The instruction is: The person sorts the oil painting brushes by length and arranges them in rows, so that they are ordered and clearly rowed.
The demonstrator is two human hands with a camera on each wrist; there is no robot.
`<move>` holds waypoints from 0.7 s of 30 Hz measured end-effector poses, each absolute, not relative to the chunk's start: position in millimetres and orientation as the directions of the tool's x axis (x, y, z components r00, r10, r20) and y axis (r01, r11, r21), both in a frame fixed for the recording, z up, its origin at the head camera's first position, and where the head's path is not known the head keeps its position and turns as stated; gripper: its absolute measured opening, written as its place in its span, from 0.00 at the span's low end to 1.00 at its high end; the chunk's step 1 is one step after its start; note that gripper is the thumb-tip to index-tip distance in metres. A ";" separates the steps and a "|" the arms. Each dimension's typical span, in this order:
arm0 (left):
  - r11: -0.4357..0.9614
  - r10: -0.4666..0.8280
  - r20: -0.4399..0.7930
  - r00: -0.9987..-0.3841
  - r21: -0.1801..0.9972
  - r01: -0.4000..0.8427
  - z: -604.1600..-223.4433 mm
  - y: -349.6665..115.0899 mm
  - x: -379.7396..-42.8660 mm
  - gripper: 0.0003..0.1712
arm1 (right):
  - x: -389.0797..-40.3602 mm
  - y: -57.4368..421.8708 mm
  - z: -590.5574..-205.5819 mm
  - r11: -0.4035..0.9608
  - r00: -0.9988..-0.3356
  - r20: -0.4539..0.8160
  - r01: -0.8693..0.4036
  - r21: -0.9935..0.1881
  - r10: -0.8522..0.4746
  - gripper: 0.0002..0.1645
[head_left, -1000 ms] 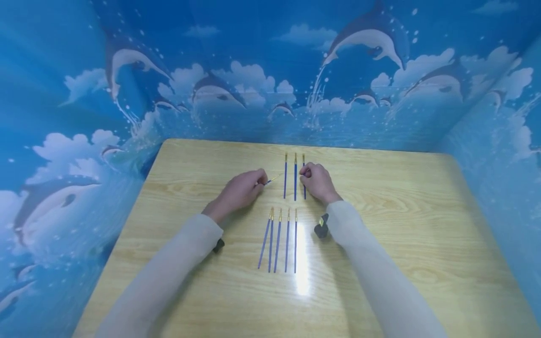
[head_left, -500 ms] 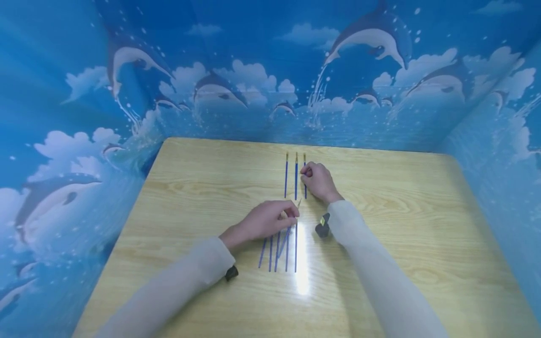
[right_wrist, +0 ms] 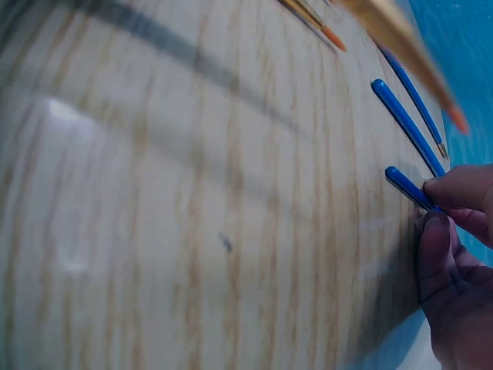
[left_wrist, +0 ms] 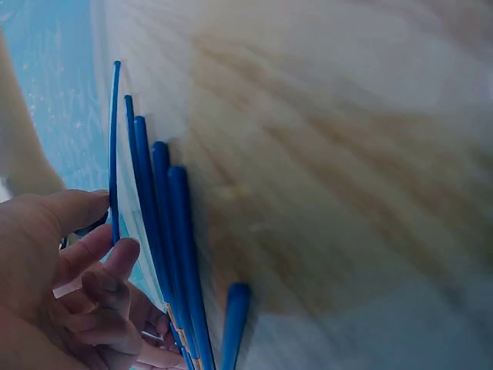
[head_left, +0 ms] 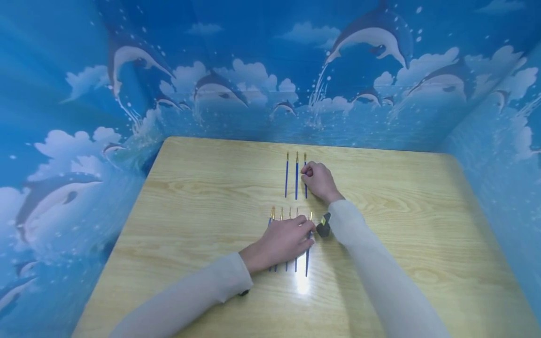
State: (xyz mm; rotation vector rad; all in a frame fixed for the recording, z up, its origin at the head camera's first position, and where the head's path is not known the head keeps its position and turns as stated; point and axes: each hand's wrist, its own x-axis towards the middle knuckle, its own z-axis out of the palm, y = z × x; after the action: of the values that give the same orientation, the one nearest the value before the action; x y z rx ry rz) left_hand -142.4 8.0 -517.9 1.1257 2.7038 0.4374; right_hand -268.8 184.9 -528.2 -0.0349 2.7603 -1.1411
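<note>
My left hand (head_left: 282,240) pinches a slim blue paintbrush (head_left: 307,262) between thumb and fingers, at the right end of the nearer row of brushes. In the left wrist view the blue handle (left_wrist: 115,131) of that brush stands slightly apart from the row. Several other brushes (head_left: 296,265) of the nearer row lie partly hidden beneath this hand. Farther back, my right hand (head_left: 319,180) pinches the rightmost paintbrush (right_wrist: 404,183) of the upper row. Beside it lie two more blue brushes, the middle one (head_left: 297,183) and the left one (head_left: 286,180), bristles pointing away.
The brushes lie on a wood-grain table (head_left: 401,225). A blue cloth wall (head_left: 262,112) printed with dolphins closes off the back and sides. A black wrist device (head_left: 323,226) sits under the right sleeve, near the left hand's brush tip.
My left hand has carried its brush from left of the upper row, down and rightward across the nearer row, to that row's right end. The right hand has stayed in place.
</note>
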 end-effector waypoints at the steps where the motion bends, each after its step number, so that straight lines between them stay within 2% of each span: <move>1: 0.673 0.715 -0.048 -0.697 0.315 0.669 -518.0 8.9 -141.6 0.18 | -269.1 185.2 -528.5 0.709 -0.988 -0.135 0.039 -0.704 -0.079 0.13; 8: 0.682 0.725 -0.041 -0.688 0.187 0.707 -520.9 9.3 -139.8 0.21 | -269.9 186.6 -530.6 0.704 -0.985 -0.150 0.049 -0.708 -0.082 0.13; 21: 0.678 0.730 -0.026 -0.682 0.149 0.720 -519.6 3.0 -143.3 0.20 | -269.9 187.0 -531.2 0.702 -0.986 -0.147 0.046 -0.711 -0.085 0.13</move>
State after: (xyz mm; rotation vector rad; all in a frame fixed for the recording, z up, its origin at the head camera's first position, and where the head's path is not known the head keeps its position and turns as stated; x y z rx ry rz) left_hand -143.3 3.0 -519.6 1.2133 2.8013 0.1936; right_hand -269.9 187.0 -531.2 -0.0316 2.7402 -1.1517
